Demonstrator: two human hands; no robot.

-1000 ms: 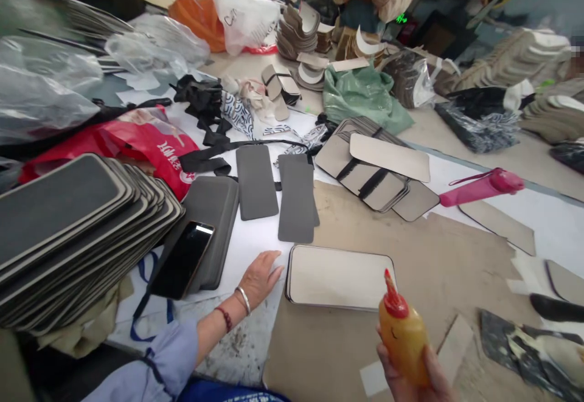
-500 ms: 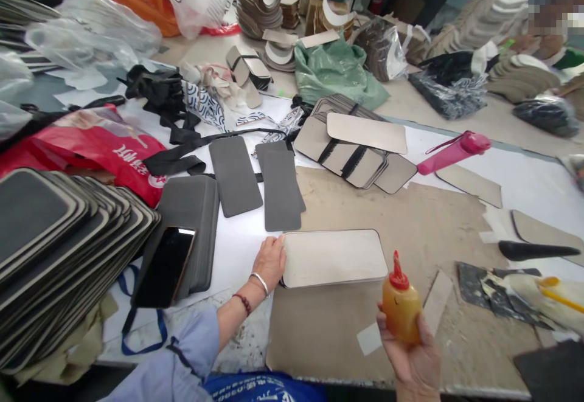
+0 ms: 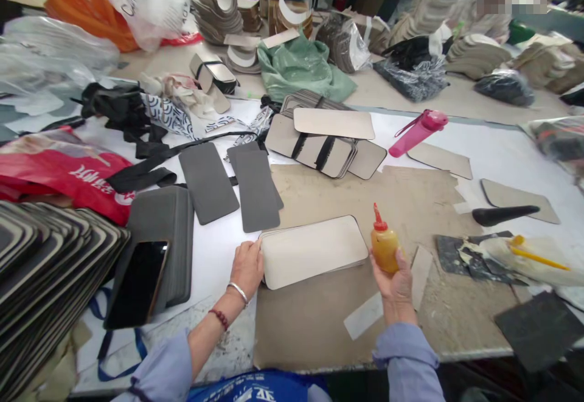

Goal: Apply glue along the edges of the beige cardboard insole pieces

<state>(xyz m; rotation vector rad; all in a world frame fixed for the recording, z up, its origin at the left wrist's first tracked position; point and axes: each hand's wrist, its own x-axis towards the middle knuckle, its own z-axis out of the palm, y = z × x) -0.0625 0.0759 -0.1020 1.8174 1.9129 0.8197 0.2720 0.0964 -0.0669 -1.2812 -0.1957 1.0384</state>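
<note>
A beige rounded-corner panel point(image 3: 314, 251) lies on a thin stack of similar panels on the brown board. My left hand point(image 3: 249, 265) is closed at its left end, fingers on the edge and thumb hidden. The panel's right end sits slightly askew to those beneath. My right hand point(image 3: 396, 277) is wrapped round a squeeze bottle point(image 3: 384, 250) of amber liquid with a red pointed nozzle. It is held upright, nozzle up, just beyond the panel's right end. Dark grey panels point(image 3: 259, 192) lie behind my left hand.
A phone point(image 3: 137, 283) rests on a grey panel stack point(image 3: 180, 256) at left, beside a taller stack point(image 3: 50, 268). Banded beige panels point(image 3: 314, 149) and a pink bottle point(image 3: 417, 134) lie behind. At right are a black-handled tool point(image 3: 504, 214) and a yellow stick point(image 3: 541, 257).
My view has swung right, shifting the scene left. My right hand has carried the squeeze bottle forward, level with the panel's right end. The top panel is turned slightly, its right end farther away.
</note>
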